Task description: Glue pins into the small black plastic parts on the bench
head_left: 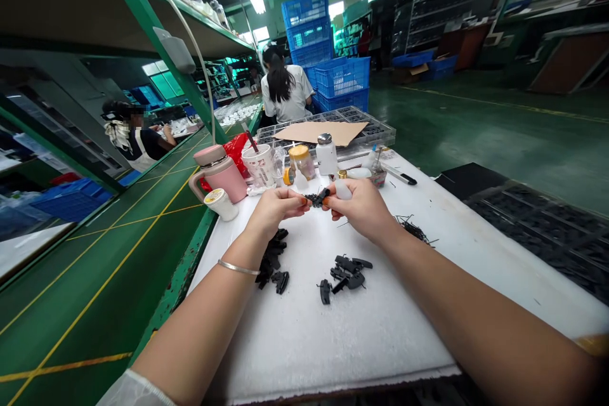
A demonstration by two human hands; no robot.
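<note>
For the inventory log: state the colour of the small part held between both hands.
Black, seen in the head view: small part.

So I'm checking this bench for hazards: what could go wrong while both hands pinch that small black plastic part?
The small black plastic part, pinched between left hand and right hand, might slip and get lost among loose black plastic pieces. An elbow could possibly knock the pink lidded mug near the edge.

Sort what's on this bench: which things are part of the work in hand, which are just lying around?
In use:
- small black part, pinched between left hand and right hand
- black parts by the left wrist
- black parts in the middle
- thin black offcuts

Lying about:
- pink mug
- white cup
- white bottle
- yellow-lidded jar
- cardboard sheet
</note>
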